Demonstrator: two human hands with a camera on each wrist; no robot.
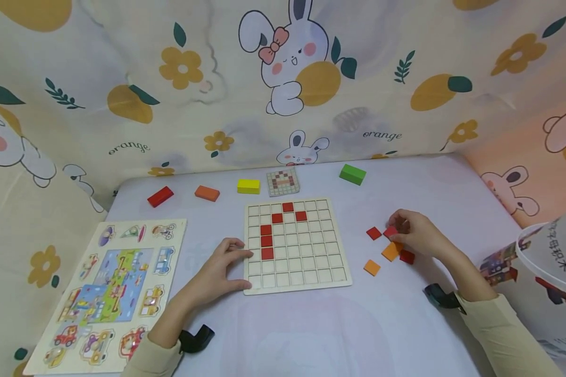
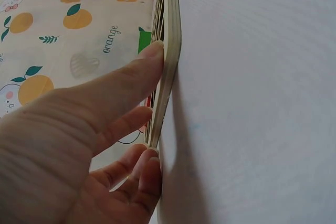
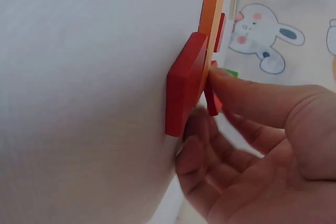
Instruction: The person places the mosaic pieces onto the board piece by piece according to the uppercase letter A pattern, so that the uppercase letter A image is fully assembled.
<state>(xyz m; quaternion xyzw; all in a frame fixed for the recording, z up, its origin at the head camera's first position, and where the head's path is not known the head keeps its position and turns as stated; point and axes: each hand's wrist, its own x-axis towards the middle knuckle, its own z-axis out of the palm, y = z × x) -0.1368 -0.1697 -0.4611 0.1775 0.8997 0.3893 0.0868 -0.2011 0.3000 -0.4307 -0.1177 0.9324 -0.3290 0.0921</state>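
Note:
My left hand rests at the left edge of a wooden grid board, thumb near the front corner, fingers loosely bent. In the left wrist view the thumb touches the board's edge. Several red square tiles lie in the grid, one of them a red tile low in the column. Right of the board, my right hand pinches a red tile between thumb and fingers. Around it lie orange tiles and other red tiles. One red tile looks large in the right wrist view.
Behind the board lie a pattern card and red, orange, yellow and green blocks. A picture puzzle board lies at left. A white bucket stands at right.

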